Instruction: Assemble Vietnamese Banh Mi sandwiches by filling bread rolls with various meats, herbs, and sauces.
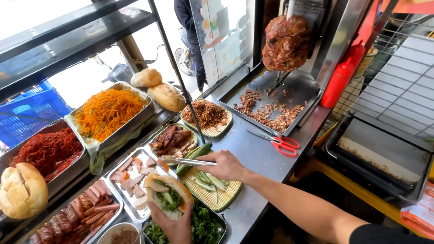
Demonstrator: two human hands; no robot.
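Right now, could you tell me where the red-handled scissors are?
In the head view, the red-handled scissors lie on the steel counter, right of centre, just in front of the meat tray.

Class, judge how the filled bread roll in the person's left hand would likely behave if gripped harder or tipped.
The filled bread roll would probably crush, its crust looking thin. It is split open, so the greens and sliced meat might spill if tipped. The left hand cups it from below, suggesting it is light.

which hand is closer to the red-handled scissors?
Right. The right hand, gripping metal tongs, sits just left of and below the scissors. The left hand, holding the filled sandwich, is farther off, lower left.
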